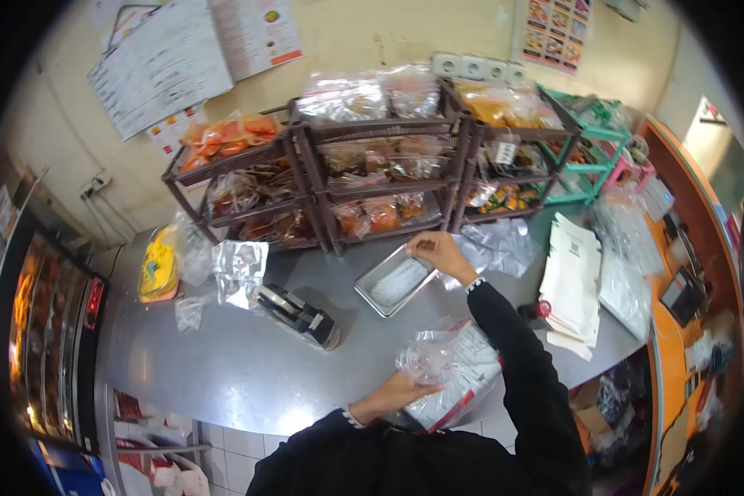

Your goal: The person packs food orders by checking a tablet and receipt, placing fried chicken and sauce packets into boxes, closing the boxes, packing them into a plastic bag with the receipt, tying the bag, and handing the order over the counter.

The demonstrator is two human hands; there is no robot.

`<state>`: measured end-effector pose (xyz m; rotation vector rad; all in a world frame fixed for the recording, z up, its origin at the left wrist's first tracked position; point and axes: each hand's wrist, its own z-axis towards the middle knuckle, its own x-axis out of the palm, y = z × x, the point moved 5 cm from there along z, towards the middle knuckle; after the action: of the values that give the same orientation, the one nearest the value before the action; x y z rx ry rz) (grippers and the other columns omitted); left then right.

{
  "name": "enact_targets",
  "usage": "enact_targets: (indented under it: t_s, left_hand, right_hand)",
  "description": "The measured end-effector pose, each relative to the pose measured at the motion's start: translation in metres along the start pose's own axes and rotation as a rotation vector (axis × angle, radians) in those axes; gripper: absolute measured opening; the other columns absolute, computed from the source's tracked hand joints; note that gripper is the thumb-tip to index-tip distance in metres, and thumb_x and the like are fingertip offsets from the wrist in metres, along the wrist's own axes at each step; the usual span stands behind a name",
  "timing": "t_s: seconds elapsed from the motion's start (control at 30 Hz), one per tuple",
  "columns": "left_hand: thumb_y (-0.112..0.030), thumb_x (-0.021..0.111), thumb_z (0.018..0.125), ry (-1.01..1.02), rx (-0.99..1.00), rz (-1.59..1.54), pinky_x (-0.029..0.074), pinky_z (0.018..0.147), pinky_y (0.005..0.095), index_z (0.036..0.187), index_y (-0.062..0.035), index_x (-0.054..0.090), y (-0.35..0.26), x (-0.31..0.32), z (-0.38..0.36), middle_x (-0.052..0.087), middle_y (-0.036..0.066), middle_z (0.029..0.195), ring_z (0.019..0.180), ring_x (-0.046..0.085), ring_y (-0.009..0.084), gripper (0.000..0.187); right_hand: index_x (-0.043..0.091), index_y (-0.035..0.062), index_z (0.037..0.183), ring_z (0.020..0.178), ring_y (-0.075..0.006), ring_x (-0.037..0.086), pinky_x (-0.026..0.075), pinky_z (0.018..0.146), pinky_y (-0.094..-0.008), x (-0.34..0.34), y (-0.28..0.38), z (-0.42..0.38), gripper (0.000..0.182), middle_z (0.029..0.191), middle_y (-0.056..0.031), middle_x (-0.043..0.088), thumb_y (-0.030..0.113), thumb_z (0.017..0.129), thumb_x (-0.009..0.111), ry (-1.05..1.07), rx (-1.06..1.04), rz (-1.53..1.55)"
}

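My left hand [394,392] is closed around the gathered neck of a clear plastic bag [426,357]. Inside the bag is a white box with red edges [469,364], which rests near the front of the counter. My right hand [440,250] reaches over the far right corner of a small metal tray [413,298]. Its fingers are pinched together; whatever is between them is too small to make out. Thin white strips [397,283] lie in the tray. Left of the tray stands a black and silver device [298,316], perhaps a tape dispenser.
Brown stacked racks [331,217] with bagged foods line the back of the steel counter [223,372]. A yellow-filled container [159,264] and a foil pouch [240,269] sit at left. White paper sheets [572,277] and plastic bags [624,285] lie at right. A lit glass cabinet [54,331] stands far left.
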<state>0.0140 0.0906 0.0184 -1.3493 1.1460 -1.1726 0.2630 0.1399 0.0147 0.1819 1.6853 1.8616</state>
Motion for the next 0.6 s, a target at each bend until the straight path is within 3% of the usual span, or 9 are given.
enact_targets:
  t_s: [0.1,0.13,0.33,0.43,0.53,0.6]
  left_hand:
    - [-0.007,0.065,0.078,0.147,-0.075,-0.12,0.042,0.089,0.0288,0.113,0.0008,0.052,0.02,-0.021,0.011,0.059,0.008,0.107,0.102,0.052,0.0158,0.038]
    - [-0.007,0.063,0.079,0.197,0.103,-0.057,0.045,0.084,0.0301,0.11,0.002,0.054,0.006,-0.025,0.013,0.061,0.01,0.103,0.098,0.055,0.0167,0.034]
    - [-0.004,0.065,0.072,0.277,0.3,0.107,0.044,0.082,0.0283,0.104,0.002,0.058,-0.012,-0.032,0.026,0.062,0.009,0.098,0.091,0.057,0.0155,0.034]
    - [-0.006,0.064,0.071,0.001,0.238,-0.099,0.046,0.077,0.0291,0.095,0.0026,0.06,-0.028,-0.024,0.035,0.062,0.01,0.093,0.085,0.06,0.0182,0.026]
    - [-0.008,0.062,0.072,0.16,0.148,-0.016,0.047,0.073,0.029,0.088,0.0028,0.06,0.005,-0.031,0.036,0.062,0.01,0.088,0.081,0.06,0.0196,0.019]
    - [-0.008,0.062,0.072,0.137,0.245,0.105,0.047,0.071,0.0282,0.088,0.0033,0.059,0.03,-0.045,0.036,0.061,0.009,0.087,0.08,0.059,0.0186,0.02]
  right_hand:
    - [0.066,-0.0001,0.081,0.074,-0.0075,0.057,0.046,0.069,-0.0233,-0.016,0.038,-0.03,0.01,0.08,-0.0018,0.064,0.009,0.078,0.065,-0.123,0.006,0.146]
    - [0.066,0.0006,0.082,0.075,-0.0083,0.058,0.046,0.07,-0.0241,-0.022,0.058,-0.045,0.01,0.08,-0.0026,0.065,0.009,0.077,0.065,-0.141,-0.045,0.11]
    - [0.067,0.0036,0.083,0.075,-0.0169,0.06,0.046,0.069,-0.0269,-0.029,0.117,-0.163,0.016,0.082,-0.008,0.064,-0.001,0.068,0.068,-0.414,-0.163,-0.267]
    - [0.067,0.0063,0.08,0.075,-0.0234,0.059,0.047,0.068,-0.0308,0.007,0.124,-0.211,0.021,0.082,-0.008,0.063,-0.003,0.061,0.067,-0.572,-0.059,-0.479]
    - [0.063,0.005,0.079,0.077,-0.0232,0.057,0.047,0.065,-0.0312,0.05,0.128,-0.23,0.016,0.078,-0.0068,0.06,0.003,0.064,0.061,-0.63,-0.066,-0.673]
    - [0.059,0.0034,0.08,0.073,-0.023,0.055,0.046,0.064,-0.0318,0.066,0.124,-0.232,0.015,0.077,-0.0068,0.056,0.003,0.065,0.059,-0.643,-0.01,-0.747]
